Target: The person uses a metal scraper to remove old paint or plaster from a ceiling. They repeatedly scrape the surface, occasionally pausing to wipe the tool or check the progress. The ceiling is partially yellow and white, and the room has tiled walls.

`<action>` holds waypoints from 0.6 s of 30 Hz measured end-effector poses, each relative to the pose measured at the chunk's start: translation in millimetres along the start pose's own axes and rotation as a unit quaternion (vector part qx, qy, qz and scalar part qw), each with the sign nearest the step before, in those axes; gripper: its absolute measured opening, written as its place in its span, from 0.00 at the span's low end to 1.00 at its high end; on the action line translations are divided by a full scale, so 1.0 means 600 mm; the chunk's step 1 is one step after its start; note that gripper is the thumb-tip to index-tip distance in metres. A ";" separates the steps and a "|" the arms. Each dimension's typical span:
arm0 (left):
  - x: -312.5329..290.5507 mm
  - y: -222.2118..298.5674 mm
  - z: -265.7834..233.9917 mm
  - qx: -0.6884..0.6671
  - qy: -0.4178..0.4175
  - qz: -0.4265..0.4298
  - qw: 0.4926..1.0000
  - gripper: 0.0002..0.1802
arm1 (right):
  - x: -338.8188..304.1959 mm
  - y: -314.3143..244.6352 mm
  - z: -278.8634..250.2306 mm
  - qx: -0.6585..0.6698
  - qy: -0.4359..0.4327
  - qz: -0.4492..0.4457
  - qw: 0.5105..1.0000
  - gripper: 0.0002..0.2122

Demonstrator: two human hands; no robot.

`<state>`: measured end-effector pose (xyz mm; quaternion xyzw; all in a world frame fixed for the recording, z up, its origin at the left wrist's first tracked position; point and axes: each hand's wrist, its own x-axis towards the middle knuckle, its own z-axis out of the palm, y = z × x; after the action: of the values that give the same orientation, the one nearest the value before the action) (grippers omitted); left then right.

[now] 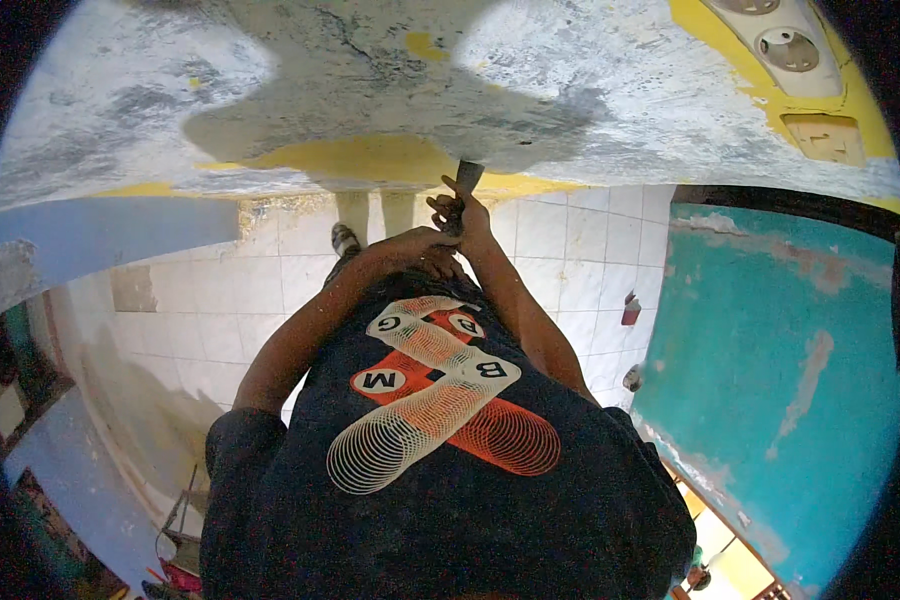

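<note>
My right hand [460, 213] is closed around the handle of a scraper [469, 176], with some fingers stretched along it. The flat grey blade points up toward the wall [370, 90], at the lower edge of its yellow patch; whether it touches is hard to tell. Patchy white and grey covers that wall, with remnants of yellow paint. My left hand [438, 258] is beside my right wrist, close to the front of my dark shirt. Its fingers are loosely bent and slightly apart, in shadow, and nothing shows in them.
Sockets [788, 48] and a yellow-smeared plate [823, 138] sit on the wall at upper right. A chipped teal wall [770, 350] stands to the right. Pale tiles [210, 300] cover the floor, with a small red object [631, 312] by the teal wall.
</note>
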<state>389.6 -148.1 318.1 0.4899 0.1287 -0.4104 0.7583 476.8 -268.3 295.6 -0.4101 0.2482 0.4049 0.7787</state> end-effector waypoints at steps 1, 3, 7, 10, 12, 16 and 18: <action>-0.010 0.005 0.001 -0.051 -0.004 0.018 0.999 0.31 | 0.006 0.002 -0.001 -0.010 -0.027 0.000 1.000 0.16; -0.033 0.014 0.000 -0.152 -0.013 0.050 0.987 0.23 | 0.015 0.001 -0.007 -0.022 -0.062 0.003 0.998 0.16; -0.043 0.022 -0.014 -0.171 0.019 0.071 0.983 0.13 | -0.041 -0.014 0.060 -0.087 -0.055 0.024 0.994 0.17; -0.008 0.032 -0.045 -0.378 -0.100 -0.008 0.920 0.09 | -0.040 0.002 0.059 -0.103 -0.089 0.013 0.991 0.17; 0.000 0.030 -0.049 -0.414 -0.119 0.001 0.902 0.10 | -0.036 0.010 0.044 -0.133 -0.114 0.001 0.985 0.18; 0.015 0.034 -0.022 -0.452 -0.078 -0.030 0.888 0.15 | -0.022 0.023 0.047 -0.193 0.082 -0.057 0.976 0.15; -0.005 0.036 0.000 -0.420 -0.031 0.011 0.907 0.17 | -0.056 0.017 0.073 -0.187 0.123 -0.041 0.974 0.13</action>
<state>404.0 -142.5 333.6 0.1141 0.2607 -0.3251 0.9019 452.1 -242.6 339.0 -0.6053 0.2450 0.3584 0.6672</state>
